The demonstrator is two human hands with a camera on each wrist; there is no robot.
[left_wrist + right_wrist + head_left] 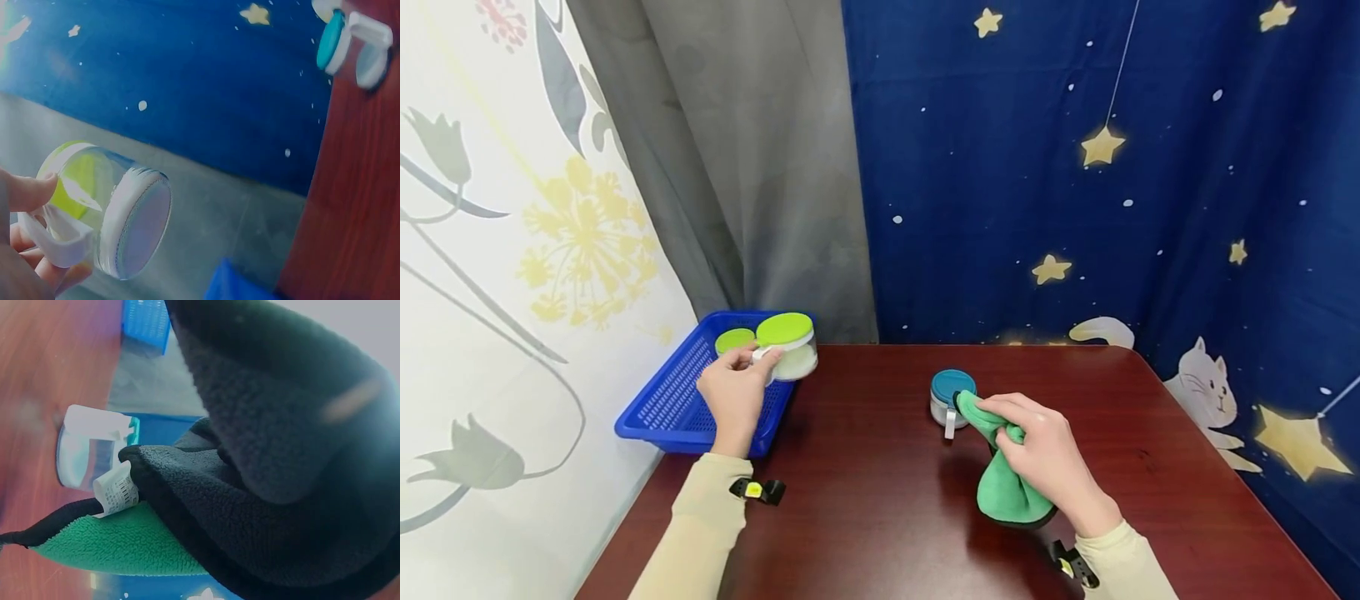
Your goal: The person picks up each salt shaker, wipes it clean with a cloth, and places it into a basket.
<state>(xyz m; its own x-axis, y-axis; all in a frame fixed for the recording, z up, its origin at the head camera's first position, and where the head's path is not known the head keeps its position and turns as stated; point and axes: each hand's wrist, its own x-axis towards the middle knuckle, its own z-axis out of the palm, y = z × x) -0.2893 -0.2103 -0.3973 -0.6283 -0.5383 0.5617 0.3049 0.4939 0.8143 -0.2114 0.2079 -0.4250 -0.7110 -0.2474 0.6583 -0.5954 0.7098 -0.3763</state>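
— What's nearest?
— At two o'clock, the green cloth point(1011, 496), its upper part bunched in the right grip point(1048, 454), fingers closed on it.
— Handling?
— Probably light, limp and soft; a gathered fold gives good hold. Green pile one side, dark grey the other, black edging, white label point(119, 490).
— Past that?
— One o'clock: a small teal-lidded jar point(951, 398) stands on the bench point(865, 500). Whether the cloth touches it, I can't tell.
— And eleven?
— The left grip point(733, 396) pinches the white handle point(65, 247) of a lime-lidded jar point(792, 354), off the bench beside the blue basket point(685, 404). Clear-walled; likely stiff, smooth, perhaps breakable, so the handle's best.
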